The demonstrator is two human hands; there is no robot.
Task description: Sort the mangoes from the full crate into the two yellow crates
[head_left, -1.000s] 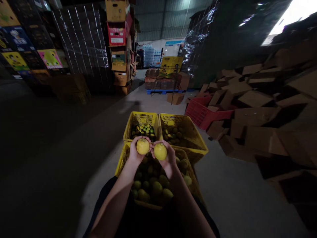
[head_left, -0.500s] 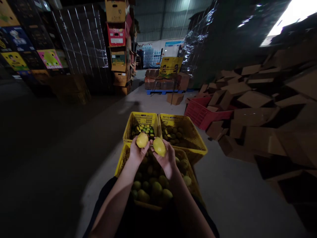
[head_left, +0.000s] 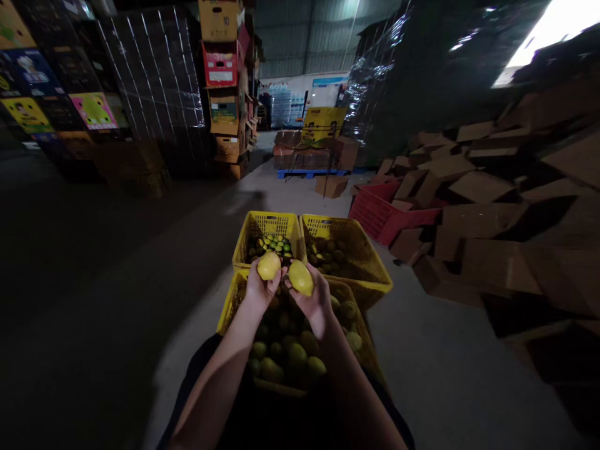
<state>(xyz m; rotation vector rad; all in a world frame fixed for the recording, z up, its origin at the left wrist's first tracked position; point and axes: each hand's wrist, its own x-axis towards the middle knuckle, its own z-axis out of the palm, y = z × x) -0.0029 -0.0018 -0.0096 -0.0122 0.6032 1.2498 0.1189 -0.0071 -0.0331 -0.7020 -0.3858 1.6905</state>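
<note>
My left hand (head_left: 260, 289) is closed around a yellow lemon (head_left: 269, 266). In my right hand (head_left: 317, 299) rests a second, slightly greener lemon (head_left: 300, 278), tilted with its tip toward me. Both fruits are held side by side above the near yellow crate (head_left: 227, 309), which holds many green-yellow lemons (head_left: 297, 355), partly hidden by my forearms. Just beyond my hands, the far left yellow crate (head_left: 273, 219) has small green and yellow fruits (head_left: 276, 242) inside. Beside it, the far right yellow crate (head_left: 370, 256) contains darker, shaded fruits (head_left: 328, 253).
A red crate (head_left: 379, 215) lies among a heap of flattened cardboard boxes (head_left: 482, 219) on the right. Farther back are a blue pallet (head_left: 309, 174) with boxes, a single carton (head_left: 331, 186) on the floor and a tall carton stack (head_left: 225, 112).
The lemon in my right hand has shifted and turned very slightly. My left hand and its lemon stay almost where they were.
</note>
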